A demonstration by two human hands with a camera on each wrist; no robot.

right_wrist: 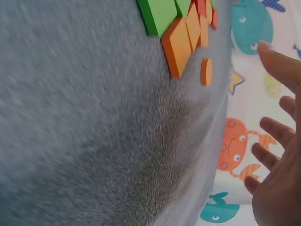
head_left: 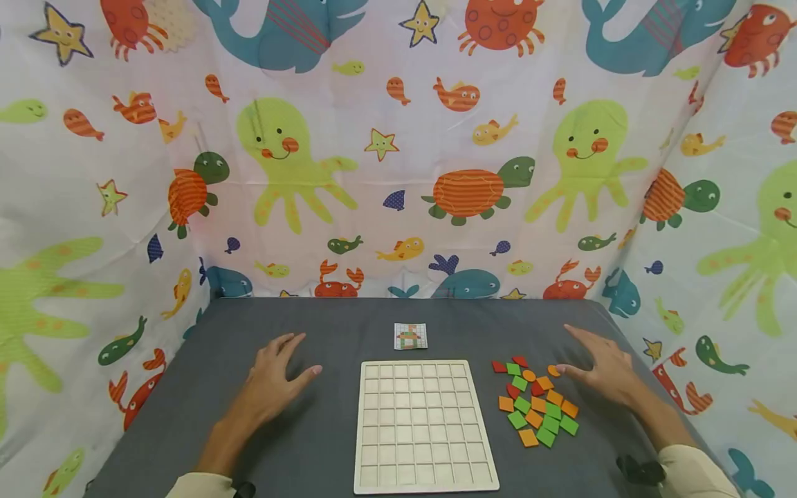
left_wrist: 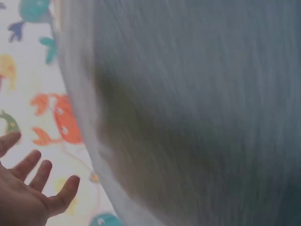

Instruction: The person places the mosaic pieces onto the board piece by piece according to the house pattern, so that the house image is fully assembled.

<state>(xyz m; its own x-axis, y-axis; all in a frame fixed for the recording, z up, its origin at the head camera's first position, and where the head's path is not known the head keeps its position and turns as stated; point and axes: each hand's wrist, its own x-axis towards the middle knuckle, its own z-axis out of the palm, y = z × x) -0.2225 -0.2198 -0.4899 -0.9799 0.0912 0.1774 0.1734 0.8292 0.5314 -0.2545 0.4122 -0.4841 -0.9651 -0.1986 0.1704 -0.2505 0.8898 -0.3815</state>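
Observation:
My left hand (head_left: 270, 379) hovers over the table left of a pale wooden grid board (head_left: 425, 492), fingers spread and holding nothing. On the other side, my right hand (head_left: 600, 366) is held above the table with its fingers apart, just right of a loose pile of coloured tiles. The pile has green tiles (head_left: 551, 425), orange tiles (head_left: 528, 438), red pieces (head_left: 499, 366) and round orange pieces (head_left: 528, 375). One orange disc (right_wrist: 206, 71) lies near the right hand in the right wrist view. Behind the board sits a small picture card (head_left: 410, 336) with a coloured grid pattern.
A dark grey cloth (head_left: 311, 443) covers the table. Curtains (head_left: 373, 207) printed with sea animals hang behind it and along both sides. The tile pile lies close to the board's right edge.

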